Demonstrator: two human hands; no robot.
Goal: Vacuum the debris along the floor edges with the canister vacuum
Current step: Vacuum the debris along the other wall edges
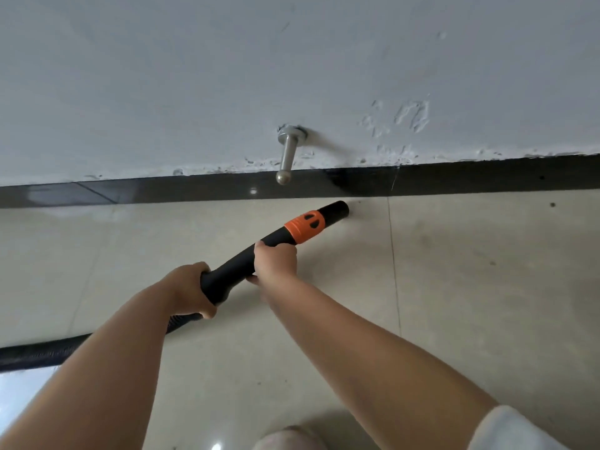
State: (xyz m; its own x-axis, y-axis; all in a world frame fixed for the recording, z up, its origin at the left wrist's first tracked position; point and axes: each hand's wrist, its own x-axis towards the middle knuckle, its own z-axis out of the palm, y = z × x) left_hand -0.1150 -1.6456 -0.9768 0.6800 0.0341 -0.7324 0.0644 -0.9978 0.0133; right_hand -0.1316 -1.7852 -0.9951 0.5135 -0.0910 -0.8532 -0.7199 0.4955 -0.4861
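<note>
Two hands clamp the black vacuum wand at the frame's centre: the left hand has its fingers wrapped round the rear end where the ribbed hose trails off to the lower left, and the right hand has its fingers curled over the tube just behind the orange collar. Its open nozzle sits low over the beige floor tile, just beside the dark skirting strip under the white wall, with bare tile on both sides and small dark specks to the right. No writing can be read anywhere, and a metal door stop juts from the wall just above and left of the nozzle.
</note>
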